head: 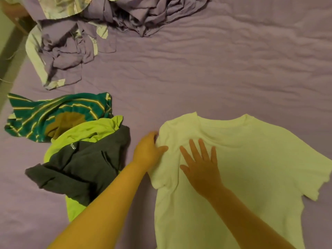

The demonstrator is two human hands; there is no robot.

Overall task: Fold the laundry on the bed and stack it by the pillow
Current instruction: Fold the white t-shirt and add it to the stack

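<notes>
White t-shirt [242, 168] lies flat, neck away, on the bed [197, 78], spread for folding. Right grip [201, 164] wide, palm flat on the chest, likely pinning it. Left grip [149, 150] just beside it pinches the sleeve fold, thumb on top. Unfolded pile [75, 150] beyond the left grip.

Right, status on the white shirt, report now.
Left hand pinching the white T-shirt at its folded-in sleeve edge. Right hand flat, pressing its chest. Shirt spread on the bed, not yet folded. Unfolded clothes pile alongside, not blocking.
</notes>
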